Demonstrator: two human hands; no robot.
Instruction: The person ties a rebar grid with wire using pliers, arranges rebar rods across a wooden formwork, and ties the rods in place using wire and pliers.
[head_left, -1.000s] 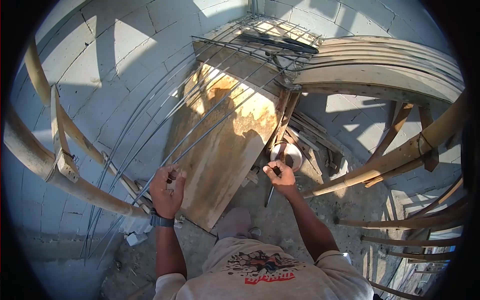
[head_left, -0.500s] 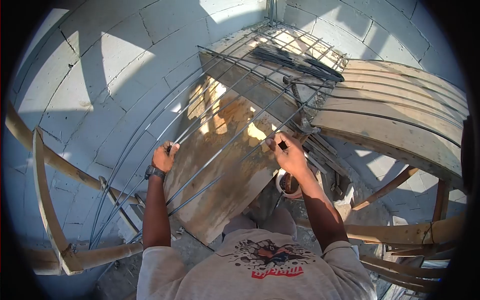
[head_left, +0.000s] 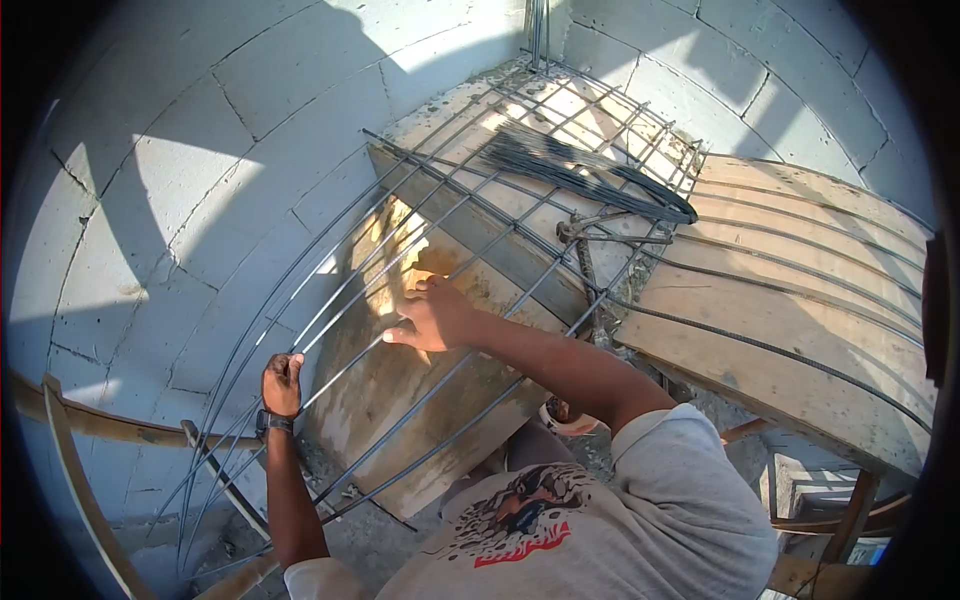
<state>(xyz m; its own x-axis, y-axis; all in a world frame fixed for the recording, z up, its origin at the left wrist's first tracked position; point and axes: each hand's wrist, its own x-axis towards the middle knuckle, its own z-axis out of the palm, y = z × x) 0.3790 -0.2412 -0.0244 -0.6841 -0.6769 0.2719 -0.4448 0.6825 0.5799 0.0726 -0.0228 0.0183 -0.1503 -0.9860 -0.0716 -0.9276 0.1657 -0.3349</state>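
Long steel bars (head_left: 432, 393) run from a tied grid of bars (head_left: 560, 130) down toward the lower left, above a stained wooden board (head_left: 345, 420). My left hand (head_left: 282, 385), with a dark watch at the wrist, is closed at the bars on the left, thumb up; its fingers are pinched round a bar. My right hand (head_left: 432, 318) reaches across over the board, touching or just above the middle bars. Its thumb points left and its fingers are partly spread; no object shows in it.
A bundle of dark wire (head_left: 590, 175) and a pincer-like tool (head_left: 585, 240) lie on the grid. At right is a plywood ramp (head_left: 760, 320) with bars across it. Block walls (head_left: 230, 150) rise behind. Bamboo poles (head_left: 130, 425) stand at left; a bucket (head_left: 565, 415) is partly hidden beneath my right arm.
My right hand has moved left across the bars, and its fingers have opened out. My left hand has shifted down and left along the bars. The view has moved closer to the grid.
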